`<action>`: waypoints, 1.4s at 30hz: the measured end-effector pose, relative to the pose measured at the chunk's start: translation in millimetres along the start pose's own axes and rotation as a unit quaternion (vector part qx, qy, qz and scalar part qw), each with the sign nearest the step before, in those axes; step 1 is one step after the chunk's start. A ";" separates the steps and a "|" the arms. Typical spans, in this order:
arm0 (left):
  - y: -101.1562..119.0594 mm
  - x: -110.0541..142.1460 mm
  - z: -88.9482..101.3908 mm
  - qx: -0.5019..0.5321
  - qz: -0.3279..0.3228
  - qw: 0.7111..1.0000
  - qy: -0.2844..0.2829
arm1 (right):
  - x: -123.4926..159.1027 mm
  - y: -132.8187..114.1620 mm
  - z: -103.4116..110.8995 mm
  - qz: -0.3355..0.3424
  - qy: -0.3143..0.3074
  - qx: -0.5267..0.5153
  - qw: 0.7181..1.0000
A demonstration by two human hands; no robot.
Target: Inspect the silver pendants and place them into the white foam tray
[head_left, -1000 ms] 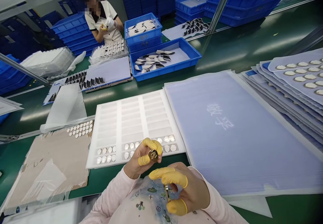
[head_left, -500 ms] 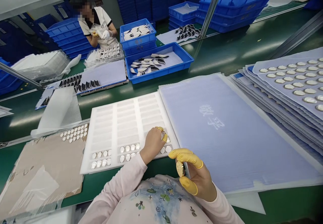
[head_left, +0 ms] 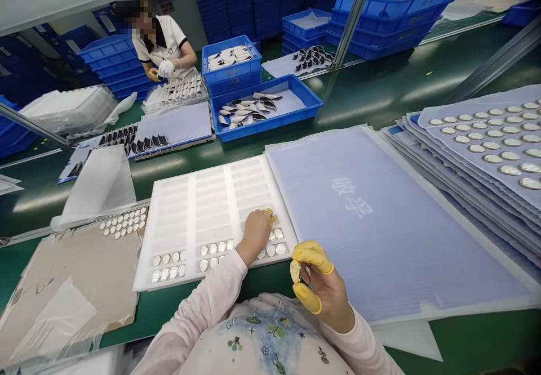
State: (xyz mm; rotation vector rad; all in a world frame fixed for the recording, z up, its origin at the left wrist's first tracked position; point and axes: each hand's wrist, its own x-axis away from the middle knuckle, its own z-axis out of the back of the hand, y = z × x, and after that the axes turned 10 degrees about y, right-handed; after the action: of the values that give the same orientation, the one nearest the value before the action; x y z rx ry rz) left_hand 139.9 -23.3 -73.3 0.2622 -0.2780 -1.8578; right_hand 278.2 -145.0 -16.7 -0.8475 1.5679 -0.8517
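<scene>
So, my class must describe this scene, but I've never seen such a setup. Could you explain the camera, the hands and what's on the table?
There's no machine: one person works with two hands, wearing yellow finger covers. The camera is on that person's head, looking forward and down. The right hand pinches a gold-coloured disc. The left hand is over a white compartment tray; its fingertips are partly hidden, so I can't tell what it holds. Pale discs fill the tray's nearest rows. Left of the tray lies brown cardboard; to its right, a pale-blue sheet. Across the green table is another person.
</scene>
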 end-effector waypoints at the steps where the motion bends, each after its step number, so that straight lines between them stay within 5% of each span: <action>1: -0.7 1.3 -0.4 0.004 -0.003 1.000 0.002 | -0.1 -0.4 -0.3 -0.001 0.003 -0.002 1.000; 7: -3.0 9.4 10.3 0.057 -0.013 0.998 0.021 | 0.9 -3.8 -1.3 -0.032 0.028 -0.005 0.999; 13: 4.4 42.0 56.4 0.227 -0.006 0.974 0.021 | -2.7 -6.3 -6.0 -0.022 0.020 -0.024 0.999; 18: 8.4 78.6 93.8 0.586 0.037 0.802 -0.109 | -3.0 -3.0 -9.6 0.003 0.014 -0.003 1.000; 21: 8.8 89.9 103.0 0.642 0.055 0.754 -0.130 | -2.2 -2.1 -11.1 0.007 0.006 0.013 1.000; 27: 10.8 96.2 104.2 0.618 0.104 0.766 -0.145 | -7.1 -4.4 -15.1 0.104 -0.062 0.123 0.985; 33: 12.6 99.6 102.9 0.580 0.079 0.809 -0.060 | -8.8 -3.0 -17.7 0.122 -0.082 0.141 0.979; 42: 7.0 103.8 109.3 0.619 0.112 0.766 -0.131 | -4.8 2.3 -18.8 0.070 -0.053 0.085 0.993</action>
State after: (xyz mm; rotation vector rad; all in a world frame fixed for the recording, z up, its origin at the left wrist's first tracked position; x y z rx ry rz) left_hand 80.9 -118.1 28.3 0.8138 -1.6637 -1.2001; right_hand 260.1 -138.1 -13.9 -0.6432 1.4222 -0.8126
